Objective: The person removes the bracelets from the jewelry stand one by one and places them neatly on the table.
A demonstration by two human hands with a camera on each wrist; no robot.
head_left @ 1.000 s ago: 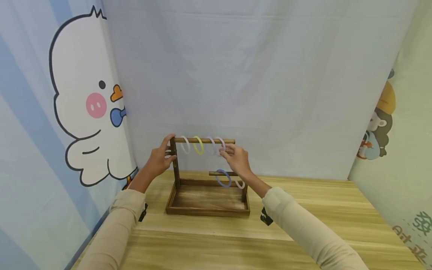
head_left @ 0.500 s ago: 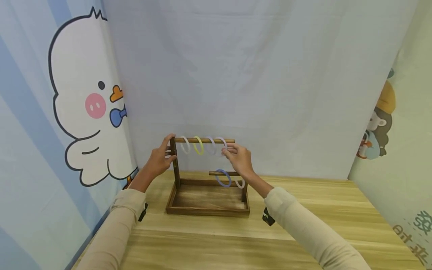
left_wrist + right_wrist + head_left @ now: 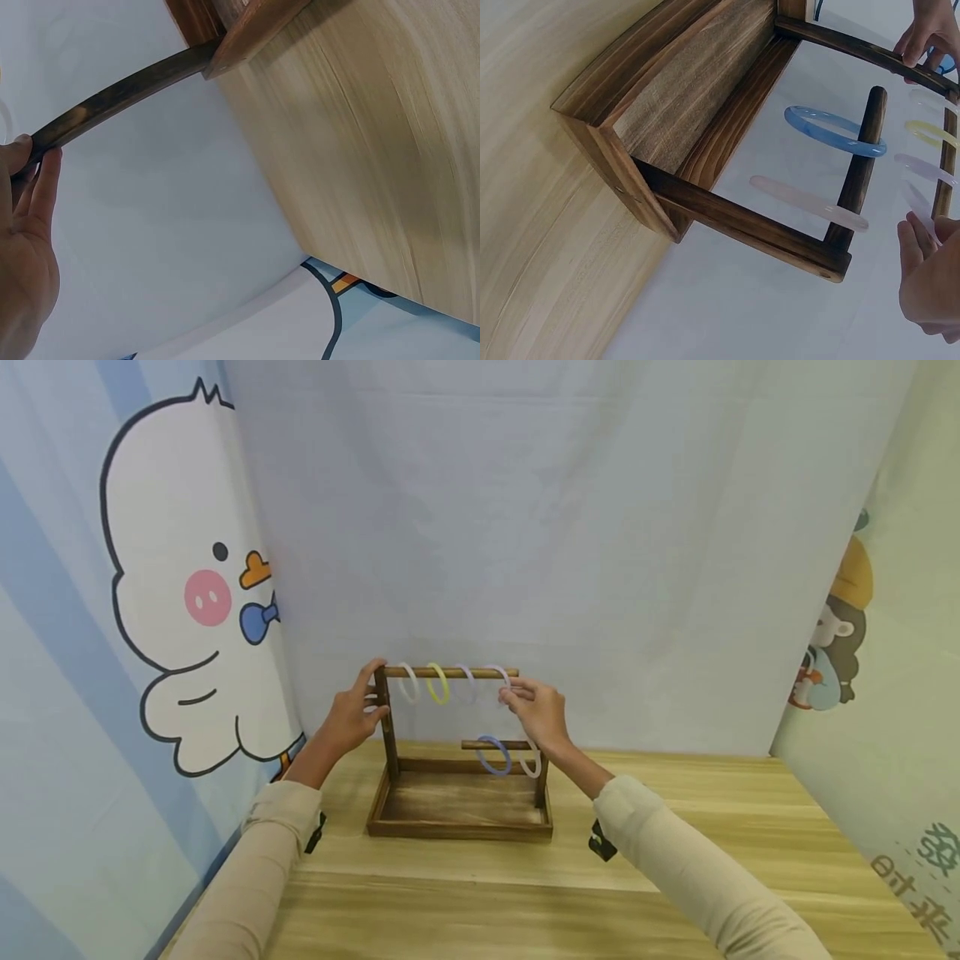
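Observation:
My left hand (image 3: 348,717) grips the top of the left post (image 3: 112,97) of a dark wooden bangle stand. Fingers and thumb of my right hand (image 3: 546,718) pinch a pale lilac bangle (image 3: 919,202), which still encircles the top rod (image 3: 454,673) near its free right end. Further left on that rod hang a whitish bangle (image 3: 415,681), a yellow bangle (image 3: 446,683) and another lilac bangle (image 3: 470,681). The short lower rod (image 3: 870,120) carries a blue bangle (image 3: 825,139) and a pale pink bangle (image 3: 802,199), just below my right hand.
The stand's tray base (image 3: 460,830) rests on a light wood table (image 3: 480,902). A pale curtain (image 3: 600,527) hangs close behind. Printed cloth walls with a cartoon duck (image 3: 180,527) on the left and a cartoon figure (image 3: 843,635) on the right flank the table.
My right hand has shifted slightly rightward, sliding the pinched lilac bangle along the top rod toward its free end. My left hand keeps its hold on the post.

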